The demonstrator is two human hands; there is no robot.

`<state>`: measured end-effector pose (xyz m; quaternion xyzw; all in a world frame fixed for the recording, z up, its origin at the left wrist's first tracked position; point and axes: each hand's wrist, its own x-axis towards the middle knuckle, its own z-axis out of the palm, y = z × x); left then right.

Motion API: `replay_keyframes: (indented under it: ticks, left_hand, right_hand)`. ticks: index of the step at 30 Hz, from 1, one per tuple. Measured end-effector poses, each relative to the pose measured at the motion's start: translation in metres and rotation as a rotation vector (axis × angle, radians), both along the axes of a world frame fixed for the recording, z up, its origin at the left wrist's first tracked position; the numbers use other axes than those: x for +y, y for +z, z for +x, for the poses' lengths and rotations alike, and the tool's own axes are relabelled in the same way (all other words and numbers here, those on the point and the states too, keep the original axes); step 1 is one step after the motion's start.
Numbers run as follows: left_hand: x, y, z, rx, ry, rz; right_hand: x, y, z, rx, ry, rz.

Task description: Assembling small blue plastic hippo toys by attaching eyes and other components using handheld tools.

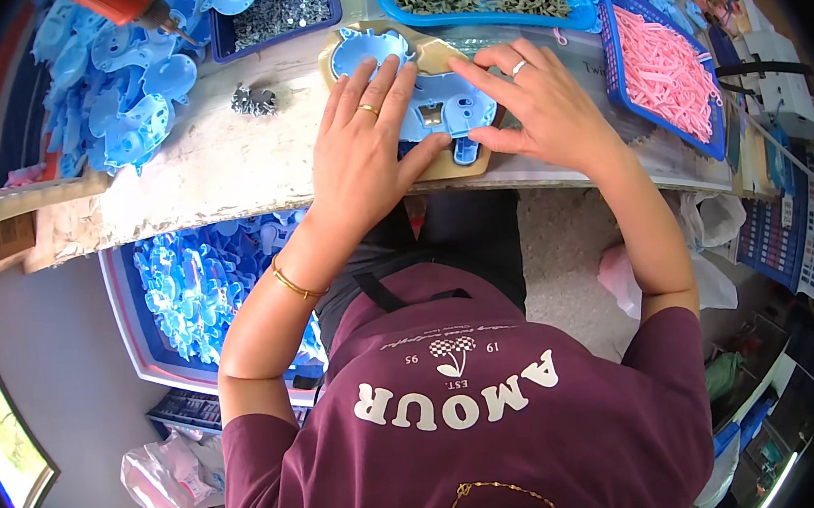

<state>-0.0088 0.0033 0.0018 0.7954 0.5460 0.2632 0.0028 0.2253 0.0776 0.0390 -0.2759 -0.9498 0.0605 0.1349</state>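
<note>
While beyond a white-lettered shirt (467, 447), 2 hands (359, 152) (554, 110) at blue casing (450, 87)

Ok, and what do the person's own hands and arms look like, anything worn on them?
Both hands are ungloved. The left hand wears a gold-coloured ring, with a thin gold-coloured bracelet on that forearm. The right hand wears a silver-coloured ring. Short maroon sleeves leave both forearms bare.
</note>
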Motion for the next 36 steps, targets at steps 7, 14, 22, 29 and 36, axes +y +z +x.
replay_keyframes:
  ticks: [7,14,22,29,36]
  left_hand:
    - [0.002,0.0,0.005,0.014,0.012,-0.004]
    - [0.0,0.003,0.0,0.026,0.011,-0.046]
    - [0.001,0.005,0.005,0.02,0.002,-0.067]
    - [0.003,0.004,0.005,0.032,-0.002,-0.059]
    - [0.009,0.023,0.003,-0.002,-0.045,-0.059]
  right_hand:
    - [-0.01,-0.002,0.002,0.072,-0.06,-0.055]
    - [0.033,0.01,0.014,0.163,-0.064,-0.539]
    - [0.16,-0.034,0.034,0.123,-0.407,-0.08]
    - [0.208,-0.067,0.03,0.187,-0.522,-0.144]
    - [0.173,-0.023,0.042,0.519,-0.47,-0.767]
